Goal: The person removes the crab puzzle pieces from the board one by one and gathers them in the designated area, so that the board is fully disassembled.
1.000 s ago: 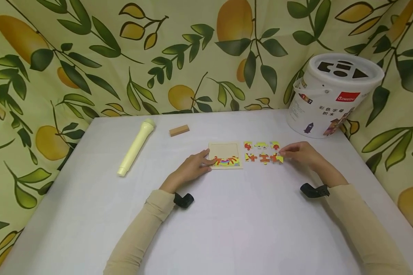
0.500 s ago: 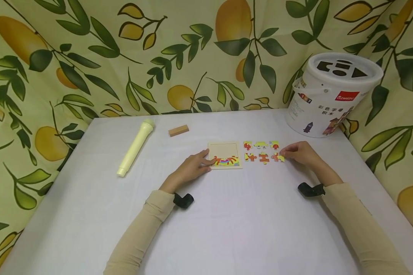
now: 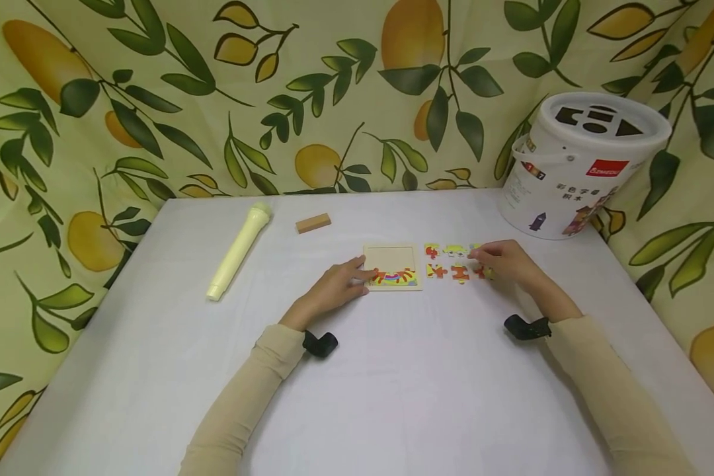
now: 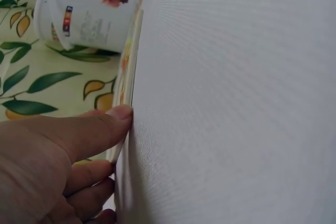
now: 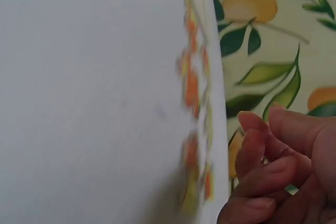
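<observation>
The puzzle frame (image 3: pixel 390 257) lay nearer the far edge of the desk (image 3: pixel 404 390), about midway across, its left side in the left hand's (image 3: pixel 335 288) grip. Towards the desk's right edge, the right hand (image 3: pixel 508 263) hung over loose pieces (image 3: pixel 460 272), grip released. Pinching one by its rim, frame held steady, seemed wisest.

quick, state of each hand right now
Left hand: holding the puzzle board by its edge.
Right hand: open, fingers loosely curled, holding nothing.

Near table (image 3: pixel 428 383) passable; puzzle pieces (image 3: pixel 460 272) and bucket (image 3: pixel 571 178) obstruct beyond
</observation>
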Action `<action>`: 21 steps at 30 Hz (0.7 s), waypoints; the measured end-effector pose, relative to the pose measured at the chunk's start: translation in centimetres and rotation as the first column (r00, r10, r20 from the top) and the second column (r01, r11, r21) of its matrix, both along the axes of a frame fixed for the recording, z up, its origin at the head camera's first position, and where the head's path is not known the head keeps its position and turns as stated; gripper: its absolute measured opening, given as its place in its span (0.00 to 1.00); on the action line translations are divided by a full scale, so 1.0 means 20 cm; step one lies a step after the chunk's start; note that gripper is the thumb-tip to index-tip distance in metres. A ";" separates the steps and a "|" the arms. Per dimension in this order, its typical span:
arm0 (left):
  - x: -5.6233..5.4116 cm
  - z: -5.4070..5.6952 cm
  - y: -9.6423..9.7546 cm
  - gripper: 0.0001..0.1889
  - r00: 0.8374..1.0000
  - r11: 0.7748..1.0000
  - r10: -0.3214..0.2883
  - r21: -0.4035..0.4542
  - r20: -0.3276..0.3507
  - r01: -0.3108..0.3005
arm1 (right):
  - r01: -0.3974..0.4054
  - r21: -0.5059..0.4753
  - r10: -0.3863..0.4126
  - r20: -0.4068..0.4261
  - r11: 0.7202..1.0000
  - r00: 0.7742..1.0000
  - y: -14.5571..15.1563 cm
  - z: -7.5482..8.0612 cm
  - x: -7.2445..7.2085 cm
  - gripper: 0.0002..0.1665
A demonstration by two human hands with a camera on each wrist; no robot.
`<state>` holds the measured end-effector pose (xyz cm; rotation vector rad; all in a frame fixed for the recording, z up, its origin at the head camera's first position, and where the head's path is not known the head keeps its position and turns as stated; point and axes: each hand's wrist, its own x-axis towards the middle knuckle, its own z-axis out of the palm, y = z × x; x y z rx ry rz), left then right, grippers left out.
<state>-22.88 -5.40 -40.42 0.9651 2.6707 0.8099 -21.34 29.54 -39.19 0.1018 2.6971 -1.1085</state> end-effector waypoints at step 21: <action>-0.02 0.01 -0.02 0.30 1.000 0.999 0.002 -0.037 -0.011 -0.002 | -0.377 0.072 0.384 -0.161 0.923 0.909 -0.77 -0.01 -0.10 0.15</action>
